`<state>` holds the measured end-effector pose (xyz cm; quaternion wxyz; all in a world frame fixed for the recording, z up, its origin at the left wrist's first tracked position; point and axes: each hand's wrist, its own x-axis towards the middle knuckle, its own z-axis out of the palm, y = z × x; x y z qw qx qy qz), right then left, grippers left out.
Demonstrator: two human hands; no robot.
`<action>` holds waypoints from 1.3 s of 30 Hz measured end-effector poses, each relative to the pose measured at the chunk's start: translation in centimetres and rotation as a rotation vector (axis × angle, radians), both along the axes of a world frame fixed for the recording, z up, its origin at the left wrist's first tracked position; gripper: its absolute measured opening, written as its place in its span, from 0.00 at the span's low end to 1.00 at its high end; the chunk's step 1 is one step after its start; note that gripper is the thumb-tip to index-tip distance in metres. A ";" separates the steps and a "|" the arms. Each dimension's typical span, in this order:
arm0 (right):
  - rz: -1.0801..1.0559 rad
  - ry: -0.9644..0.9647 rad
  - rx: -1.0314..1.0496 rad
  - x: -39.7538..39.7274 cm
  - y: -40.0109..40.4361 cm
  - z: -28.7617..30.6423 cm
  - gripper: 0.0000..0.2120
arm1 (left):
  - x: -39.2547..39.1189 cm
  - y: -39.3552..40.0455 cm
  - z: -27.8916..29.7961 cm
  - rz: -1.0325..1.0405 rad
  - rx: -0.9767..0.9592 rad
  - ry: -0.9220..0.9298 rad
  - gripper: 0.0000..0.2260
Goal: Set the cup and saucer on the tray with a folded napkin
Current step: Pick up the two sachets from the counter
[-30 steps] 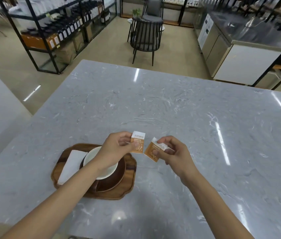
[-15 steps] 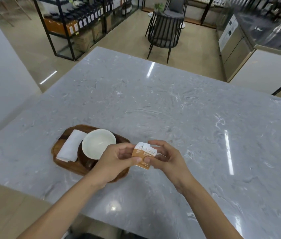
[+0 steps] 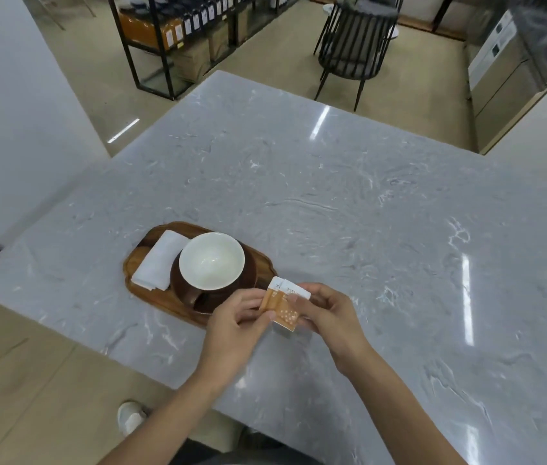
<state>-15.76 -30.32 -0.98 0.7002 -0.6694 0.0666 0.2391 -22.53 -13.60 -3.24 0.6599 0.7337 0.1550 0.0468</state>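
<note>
Both my bare forearms reach in from the bottom of the view and meet over the near part of the grey marble table [image 3: 366, 196]. My left hand [image 3: 231, 325] is knuckles-up, its fingers and thumb curled to pinch the left edge of two small orange-and-white sachets [image 3: 283, 305]. My right hand [image 3: 330, 313] faces it, fingers curled around the sachets' right side, thumb on top. The two sachets overlap, held just above the table, white ends pointing away from me, orange ends towards me, with their long axis tilted slightly to the left.

Just left of my hands sits the wooden tray [image 3: 151, 298], an oblong with its long axis running from far left to near right. On it, a dark brown saucer [image 3: 248, 276] carries a white cup [image 3: 211, 261], upright, mouth open to the ceiling. The folded napkin [image 3: 159, 263], white, lies on the tray's left part, touching the saucer, its long side pointing away and slightly right.
</note>
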 end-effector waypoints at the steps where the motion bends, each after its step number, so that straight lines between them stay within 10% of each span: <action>1: -0.016 0.019 -0.003 0.1 0.2 -0.3 0.06 | -0.4 -0.1 -0.4 0.002 0.107 -0.020 0.16; 7: -0.037 0.092 -0.042 1.2 1.7 -2.0 0.07 | -2.4 -0.5 -2.0 -0.074 0.707 -0.110 0.22; 39: -0.081 -0.065 -0.108 1.2 4.1 -5.0 0.11 | -3.9 0.7 -3.1 -0.133 0.861 -0.165 0.21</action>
